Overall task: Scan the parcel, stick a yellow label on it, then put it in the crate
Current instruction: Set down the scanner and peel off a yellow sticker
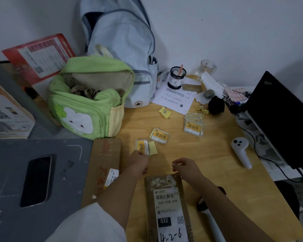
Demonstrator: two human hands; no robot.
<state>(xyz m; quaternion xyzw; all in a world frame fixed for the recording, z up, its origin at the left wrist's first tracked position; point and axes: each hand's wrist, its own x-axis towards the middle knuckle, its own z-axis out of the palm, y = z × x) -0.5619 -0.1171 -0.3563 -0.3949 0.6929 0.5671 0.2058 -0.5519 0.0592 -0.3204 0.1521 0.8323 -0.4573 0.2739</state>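
A brown parcel [166,206] with a white shipping label marked 032 lies on the wooden desk [217,172] in front of me. My left hand [138,161] pinches a yellow label [142,147] that is partly peeled from its pale yellow backing, just beyond the parcel's far end. My right hand [184,166] hovers at the parcel's far right corner, fingers curled, holding nothing that I can see. More yellow labels lie further back: a loose one [159,136] and a stack [193,125]. A white handheld scanner [240,152] rests at the right.
A second cardboard box [103,165] lies to the left beside a grey surface with a phone [36,180]. A green backpack [87,100], a blue backpack [122,55], a pen cup [177,77], papers, a glass and a black laptop [280,119] crowd the back and right.
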